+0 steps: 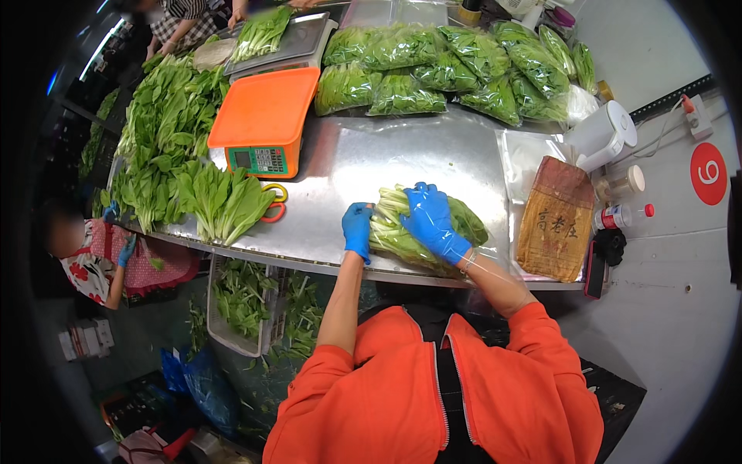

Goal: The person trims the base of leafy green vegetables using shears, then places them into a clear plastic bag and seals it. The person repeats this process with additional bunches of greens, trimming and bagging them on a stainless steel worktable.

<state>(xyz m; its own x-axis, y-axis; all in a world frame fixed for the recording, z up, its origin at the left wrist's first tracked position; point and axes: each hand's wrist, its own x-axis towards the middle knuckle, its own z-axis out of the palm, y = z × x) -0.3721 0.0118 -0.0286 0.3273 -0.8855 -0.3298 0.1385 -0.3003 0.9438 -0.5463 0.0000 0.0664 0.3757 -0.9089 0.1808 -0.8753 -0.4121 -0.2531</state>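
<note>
A bundle of leafy greens (469, 223) with pale stems lies in a clear plastic bag (406, 249) at the table's front edge. My right hand (432, 223), in a blue glove, is closed over the bundle, with clear film over the glove and wrist. At the stem ends, my left hand (356, 229), also gloved in blue, has its fingers curled on the bag's edge. Left of it lie scissors (278, 203) with red and yellow handles, beside a pile of loose greens (174, 133). Behind stands a digital scale (261, 110) with an orange pan.
Several bagged greens (400, 46) are stacked along the back of the metal table (400, 145). At right are clear bags (524, 151), a brown cloth sack (556, 220), a bottle (620, 216) and a phone (593, 269). A co-worker (116, 255) stands left; a crate (237, 301) is below.
</note>
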